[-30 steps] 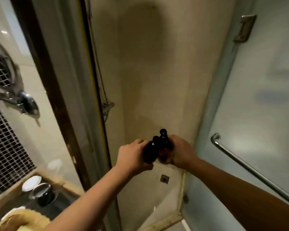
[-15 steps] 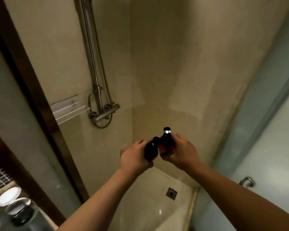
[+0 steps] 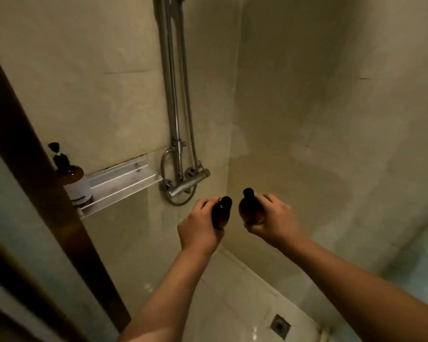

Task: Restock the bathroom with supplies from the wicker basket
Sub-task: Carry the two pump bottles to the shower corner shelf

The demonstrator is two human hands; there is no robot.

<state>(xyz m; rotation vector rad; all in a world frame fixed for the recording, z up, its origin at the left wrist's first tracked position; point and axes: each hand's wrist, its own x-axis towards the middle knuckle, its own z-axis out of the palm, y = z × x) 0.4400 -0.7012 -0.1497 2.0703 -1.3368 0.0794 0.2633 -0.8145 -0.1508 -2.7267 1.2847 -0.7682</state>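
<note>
Inside a beige-tiled shower stall, my left hand [image 3: 200, 228] grips a small dark amber bottle [image 3: 222, 213] with a black cap. My right hand [image 3: 272, 218] holds a second, rounder amber bottle [image 3: 251, 207], also black-capped. The two bottles are a short gap apart, held below and right of the shower mixer. On the left wall a clear acrylic shelf [image 3: 124, 186] carries one amber pump bottle [image 3: 72, 180] with a white label at its left end; the rest of the shelf is bare. The wicker basket is out of view.
A chrome shower mixer [image 3: 188, 183] with riser pipes and a hose hangs just right of the shelf. A dark wooden door frame [image 3: 35, 174] runs down the left. A floor drain [image 3: 279, 325] sits low right, and frosted glass [image 3: 420, 262] borders the right edge.
My view has swung left into the shower stall, bringing the shelf and pump bottle into sight. My hands have drawn apart, separating the two bottles that were held together.
</note>
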